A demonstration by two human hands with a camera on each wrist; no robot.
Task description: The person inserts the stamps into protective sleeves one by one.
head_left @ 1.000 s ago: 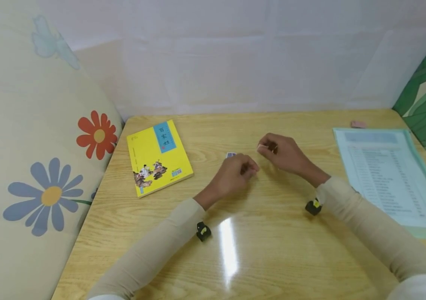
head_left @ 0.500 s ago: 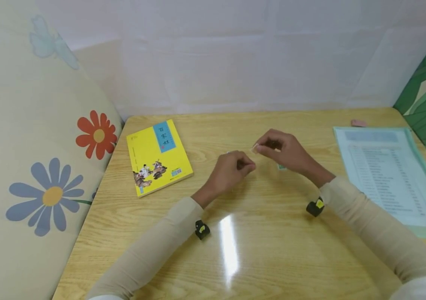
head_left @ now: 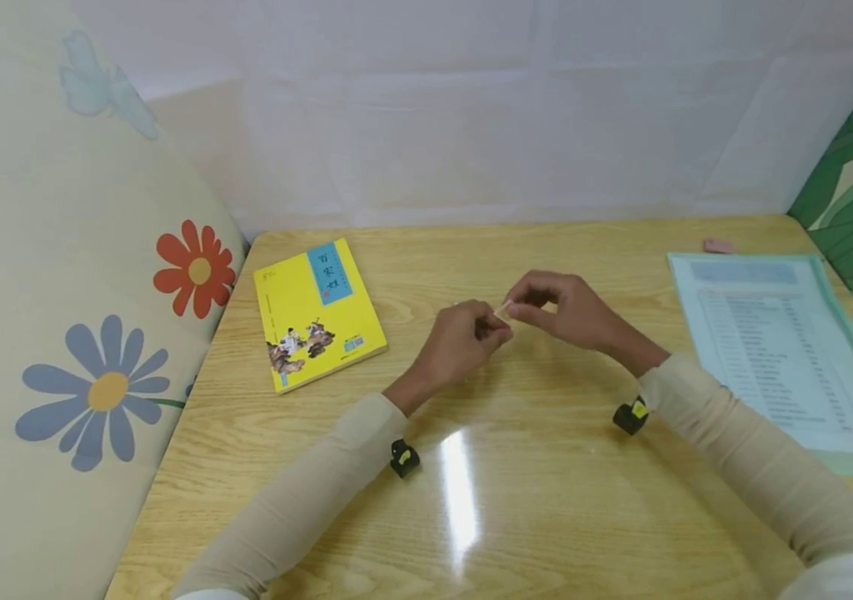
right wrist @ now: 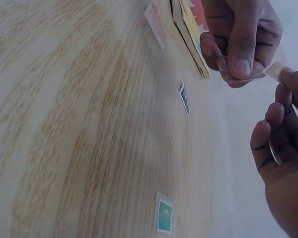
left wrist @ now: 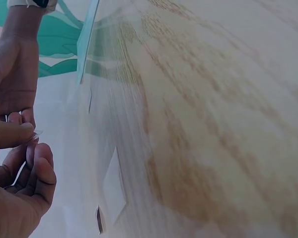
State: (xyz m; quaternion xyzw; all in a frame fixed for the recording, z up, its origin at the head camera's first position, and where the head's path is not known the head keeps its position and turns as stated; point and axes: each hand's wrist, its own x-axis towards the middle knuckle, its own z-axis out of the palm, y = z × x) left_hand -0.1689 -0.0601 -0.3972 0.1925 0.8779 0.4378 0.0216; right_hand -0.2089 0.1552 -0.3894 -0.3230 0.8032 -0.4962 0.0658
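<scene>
My left hand [head_left: 456, 346] pinches a small clear plastic sleeve [right wrist: 229, 77] between thumb and fingers, raised over the table. Close on its right, my right hand [head_left: 565, 312] holds a small pale stamp-like paper [right wrist: 273, 71] between thumb and forefinger. Its edge meets the sleeve's end in the right wrist view. Below the hands lie a green stamp in a clear sleeve [right wrist: 164, 216] and a small dark stamp-like piece [right wrist: 184, 99]. Another flat clear piece [right wrist: 155, 26] lies by the book. From the head view, my hands hide most of these.
The yellow book [head_left: 314, 317] lies at the table's left. A pale green folder with a printed sheet [head_left: 786, 358] covers the right side, with a small pink block [head_left: 717, 247] behind it. White cloth [head_left: 426, 117] rises at the table's back edge.
The right hand has come left and slightly nearer with the paper, so the gap between my fingertips has closed. My left hand shifted a little left early on, then stayed nearly still.
</scene>
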